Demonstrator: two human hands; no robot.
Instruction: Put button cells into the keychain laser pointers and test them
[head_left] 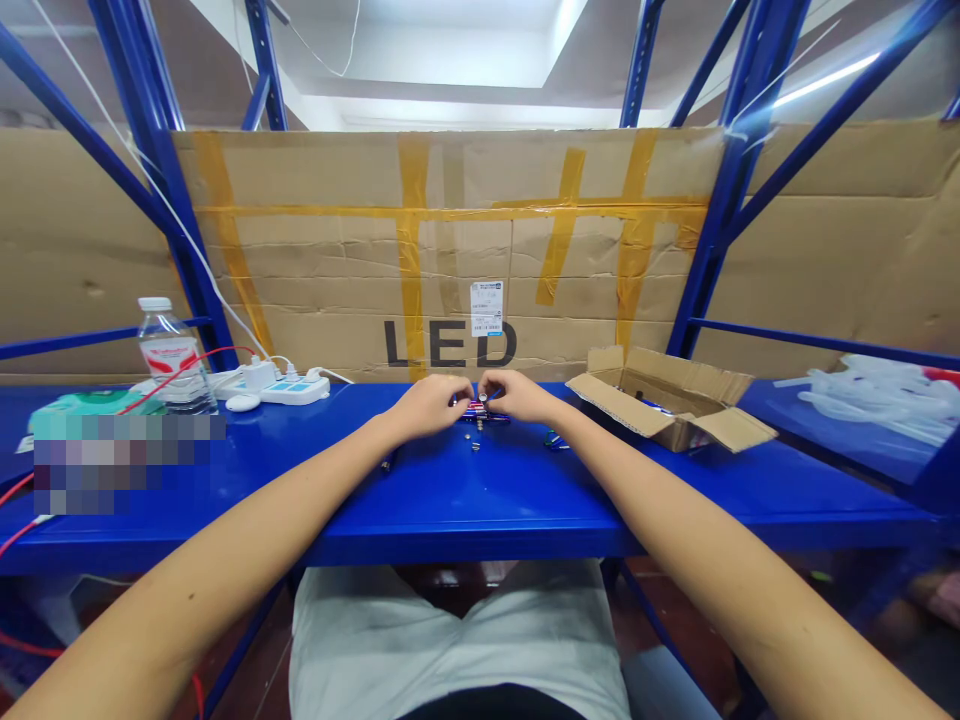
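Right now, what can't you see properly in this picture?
All in the head view:
1. Small metal parts between the left hand and right hand: too small and covered by fingers, so each grip cannot be judged.
2. Inside of the cardboard box: hidden by its own wall and flaps.
3. Blurred patch near the water bottle: pixelled over, so nothing under it shows.
4. Label on the cardboard sheet: print too small.

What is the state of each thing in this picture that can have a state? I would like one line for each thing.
left hand, fingers pinched on the small item
right hand, fingers pinched on the same item
small item, held between both hands, low over the bench
water bottle, upright, cap on
cardboard box, open, flaps spread
power strip, plugs inserted
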